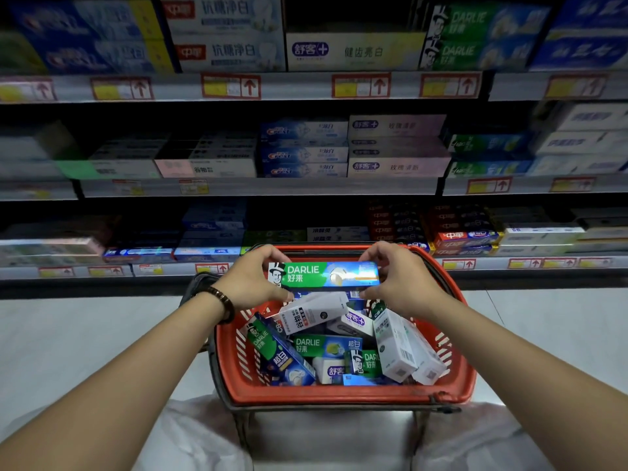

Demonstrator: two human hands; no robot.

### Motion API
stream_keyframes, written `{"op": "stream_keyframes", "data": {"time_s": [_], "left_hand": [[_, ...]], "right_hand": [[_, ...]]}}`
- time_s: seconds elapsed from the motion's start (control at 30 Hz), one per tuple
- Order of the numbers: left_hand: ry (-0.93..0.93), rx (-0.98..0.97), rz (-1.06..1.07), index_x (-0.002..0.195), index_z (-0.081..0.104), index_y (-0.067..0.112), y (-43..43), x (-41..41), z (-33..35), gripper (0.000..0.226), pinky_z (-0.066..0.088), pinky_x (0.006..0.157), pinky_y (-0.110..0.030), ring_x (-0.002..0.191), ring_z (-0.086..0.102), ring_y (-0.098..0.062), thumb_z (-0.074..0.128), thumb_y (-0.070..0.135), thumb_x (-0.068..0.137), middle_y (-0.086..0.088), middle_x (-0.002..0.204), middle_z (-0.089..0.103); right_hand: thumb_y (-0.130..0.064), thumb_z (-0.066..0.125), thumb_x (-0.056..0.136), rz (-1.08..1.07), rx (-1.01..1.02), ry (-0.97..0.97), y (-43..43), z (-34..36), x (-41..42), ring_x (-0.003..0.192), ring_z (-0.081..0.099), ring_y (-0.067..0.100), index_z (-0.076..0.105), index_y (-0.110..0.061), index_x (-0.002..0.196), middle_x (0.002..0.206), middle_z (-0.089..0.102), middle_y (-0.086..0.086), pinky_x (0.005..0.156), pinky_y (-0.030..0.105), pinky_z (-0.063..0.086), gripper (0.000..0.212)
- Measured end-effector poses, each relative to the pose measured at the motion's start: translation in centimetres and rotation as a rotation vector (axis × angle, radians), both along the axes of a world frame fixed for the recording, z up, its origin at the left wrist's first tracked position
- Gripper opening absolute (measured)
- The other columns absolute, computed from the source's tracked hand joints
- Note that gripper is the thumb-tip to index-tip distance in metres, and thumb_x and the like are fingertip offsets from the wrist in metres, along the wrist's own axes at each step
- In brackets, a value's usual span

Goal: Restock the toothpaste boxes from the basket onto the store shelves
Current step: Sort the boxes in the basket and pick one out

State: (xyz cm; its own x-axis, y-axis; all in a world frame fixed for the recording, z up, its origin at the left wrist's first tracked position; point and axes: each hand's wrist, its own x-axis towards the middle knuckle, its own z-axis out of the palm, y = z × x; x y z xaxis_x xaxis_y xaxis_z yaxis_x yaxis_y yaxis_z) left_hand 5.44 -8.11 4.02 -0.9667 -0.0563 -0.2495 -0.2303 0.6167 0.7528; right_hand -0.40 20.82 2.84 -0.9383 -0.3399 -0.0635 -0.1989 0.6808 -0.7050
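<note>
Behind the basket, grey metal store shelves (289, 86): three tiers of toothpaste cartons lying flat with the long face outward. Price tags with red arrows run along the edges, and the sides of the view are blurred.
Red plastic shopping basket (339, 397): slotted walls, raised on a dark frame between the forearms, holding a loose jumble of cartons.
Stack of green-and-blue Darlie cartons (475, 35): top tier, right of centre, two showing one above the other, same print as the carton in hand.
Long green-and-blue Darlie toothpaste box (326, 275): lifted clear of the heap, just above the basket's far side, level, with its printed face toward the camera.
White upright carton (401, 348): leans on the basket's right side, directly under the right wrist.
Left hand (251, 280): pinches the box's left end, fingers over the top, thumb beneath.
Right hand (401, 280): pinches the right end the same way.
Dark beaded bracelet (221, 299): on the left wrist.
Step in hand: probably carrying this box up to its matching stack.
Doing it well: keep both end grips and the box level. Raise it straight so the wrists miss the leaning carton. Set it face-out, square on the matching pile, then slide it back until it sits flush.
</note>
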Motion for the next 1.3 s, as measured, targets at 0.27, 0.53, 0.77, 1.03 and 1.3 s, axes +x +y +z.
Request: {"op": "stream_keyframes", "data": {"time_s": [0.27, 0.53, 0.77, 1.03, 1.3], "left_hand": [[-0.054, 0.443, 0.114, 0.12, 0.067, 0.021, 0.5, -0.1, 1.3, 0.039, 0.057, 0.065, -0.025, 0.077, 0.073, -0.011, 0.081, 0.005, 0.087, -0.015, 0.112, 0.074], [-0.038, 0.699, 0.238, 0.122, 0.07, 0.016, 0.7, -0.7, 1.3, 0.035, 0.058, 0.069, -0.027, 0.089, 0.069, -0.024, 0.067, -0.006, 0.095, -0.024, 0.117, 0.07], [0.054, 0.773, 0.297, 0.125, 0.066, 0.013, 1.8, -1.3, 1.8, 0.036, 0.06, 0.079, -0.031, 0.109, 0.073, -0.031, 0.062, -0.009, 0.097, -0.021, 0.12, 0.073], [0.154, 0.746, 0.378, 0.127, 0.054, 0.011, 2.7, -2.3, 1.8, 0.041, 0.058, 0.089, -0.041, 0.105, 0.072, -0.029, 0.07, -0.005, 0.093, -0.018, 0.118, 0.074], [0.269, 0.655, 0.449, 0.114, 0.064, 0.017, 3.9, -2.9, 1.8, 0.038, 0.059, 0.097, -0.042, 0.104, 0.075, -0.026, 0.086, 0.012, 0.083, -0.012, 0.111, 0.076]], "right_hand": [[-0.001, 0.098, 0.065, -0.077, -0.127, 0.119, 0.3, 1.4, 0.2, 0.093, 0.07, 0.006, 0.063, -0.037, 0.097, 0.115, 0.06, -0.009, 0.071, 0.023, 0.061, 0.059], [0.003, 0.092, 0.072, -0.121, -0.283, 0.067, 0.2, 1.4, -0.3, 0.096, 0.075, 0.011, 0.067, -0.035, 0.113, 0.12, 0.062, -0.005, 0.074, 0.03, 0.065, 0.061], [-0.007, 0.095, 0.075, -0.276, -0.473, -0.018, 0.3, 1.2, -0.6, 0.093, 0.078, 0.013, 0.063, -0.029, 0.119, 0.109, 0.075, -0.004, 0.08, 0.048, 0.066, 0.058], [-0.008, 0.083, 0.09, -0.384, -0.725, -0.081, 0.4, 2.6, -0.5, 0.1, 0.078, 0.018, 0.068, -0.014, 0.12, 0.11, 0.077, 0.005, 0.088, 0.045, 0.065, 0.033], [-0.011, 0.08, 0.093, -0.465, -0.846, -0.061, 1.0, 3.1, -0.8, 0.104, 0.078, 0.024, 0.072, -0.01, 0.105, 0.104, 0.08, 0.009, 0.085, 0.045, 0.065, 0.015]]}}
